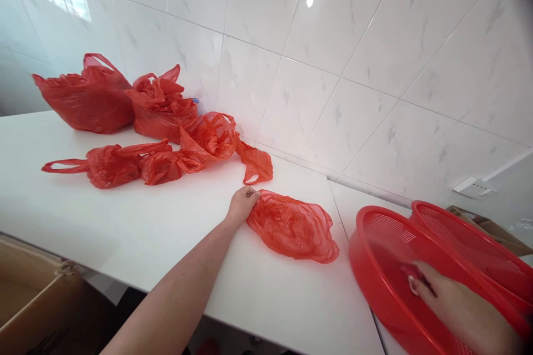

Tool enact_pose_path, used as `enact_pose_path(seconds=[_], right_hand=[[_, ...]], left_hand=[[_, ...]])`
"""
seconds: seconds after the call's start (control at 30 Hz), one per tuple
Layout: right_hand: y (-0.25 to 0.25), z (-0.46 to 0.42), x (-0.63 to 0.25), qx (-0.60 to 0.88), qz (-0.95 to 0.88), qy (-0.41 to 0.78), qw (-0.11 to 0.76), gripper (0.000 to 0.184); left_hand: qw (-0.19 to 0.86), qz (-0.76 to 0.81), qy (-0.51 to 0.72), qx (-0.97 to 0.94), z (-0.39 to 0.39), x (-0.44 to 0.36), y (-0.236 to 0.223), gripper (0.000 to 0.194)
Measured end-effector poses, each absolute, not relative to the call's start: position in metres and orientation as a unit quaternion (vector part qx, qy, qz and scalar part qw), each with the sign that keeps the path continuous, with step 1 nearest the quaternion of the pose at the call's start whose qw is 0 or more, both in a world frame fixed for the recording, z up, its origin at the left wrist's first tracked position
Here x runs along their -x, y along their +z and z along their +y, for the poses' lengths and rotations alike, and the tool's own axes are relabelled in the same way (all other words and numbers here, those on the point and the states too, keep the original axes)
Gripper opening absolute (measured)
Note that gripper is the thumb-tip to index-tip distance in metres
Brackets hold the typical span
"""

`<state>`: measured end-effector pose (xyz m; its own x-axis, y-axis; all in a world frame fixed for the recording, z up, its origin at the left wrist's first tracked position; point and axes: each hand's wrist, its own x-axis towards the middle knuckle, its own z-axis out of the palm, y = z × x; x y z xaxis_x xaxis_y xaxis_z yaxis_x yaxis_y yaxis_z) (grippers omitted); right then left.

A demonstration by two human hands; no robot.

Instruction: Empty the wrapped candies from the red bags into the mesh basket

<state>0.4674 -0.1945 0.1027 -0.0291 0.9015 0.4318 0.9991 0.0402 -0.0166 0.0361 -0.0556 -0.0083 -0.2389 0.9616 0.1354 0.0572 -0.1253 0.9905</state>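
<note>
My left hand (243, 203) pinches the near-left edge of a thin red plastic bag (293, 227), which lies crumpled and flattened on the white table (233, 277). Over on the right, my right hand (447, 297) is inside a red plastic basket (361, 255) with perforated sides. Its fingers are closed around a small dark red and whitish thing (411, 277), too blurred to name. Just beyond my left hand lies another flat red bag (256, 162) with a loop handle.
Several filled red bags (91, 102) stand along the tiled wall, with smaller knotted ones (112, 166) in front. A second red basket (470, 238) stands behind the first, near cardboard (493, 227). An open cardboard box (37, 294) is below the table at left.
</note>
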Motion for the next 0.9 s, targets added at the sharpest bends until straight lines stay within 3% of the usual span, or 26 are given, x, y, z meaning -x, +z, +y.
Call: enact_pose_path(seconds=[0.07,0.13,0.4,0.67,0.9], right_hand=[[0.119,-0.198,-0.444,0.714,-0.676,-0.115,0.138,0.03],[0.125,-0.206,-0.412,0.698,-0.67,-0.165,0.193,0.03],[0.101,-0.195,-0.28,0.472,-0.837,-0.013,0.276,0.029],[0.08,-0.141,-0.247,0.562,-0.772,0.025,0.295,0.039],[0.033,-0.12,-0.265,0.616,-0.73,0.054,0.293,0.028]], left_hand=[[0.39,0.536,0.576,-0.479,-0.055,-0.036,-0.007,0.027],[0.388,0.538,0.574,-0.48,-0.055,-0.036,-0.007,0.027],[0.383,0.543,0.566,-0.487,-0.055,-0.035,-0.009,0.028],[0.383,0.54,0.572,-0.484,-0.054,-0.036,-0.008,0.027],[0.391,0.54,0.57,-0.479,-0.051,-0.036,-0.009,0.028]])
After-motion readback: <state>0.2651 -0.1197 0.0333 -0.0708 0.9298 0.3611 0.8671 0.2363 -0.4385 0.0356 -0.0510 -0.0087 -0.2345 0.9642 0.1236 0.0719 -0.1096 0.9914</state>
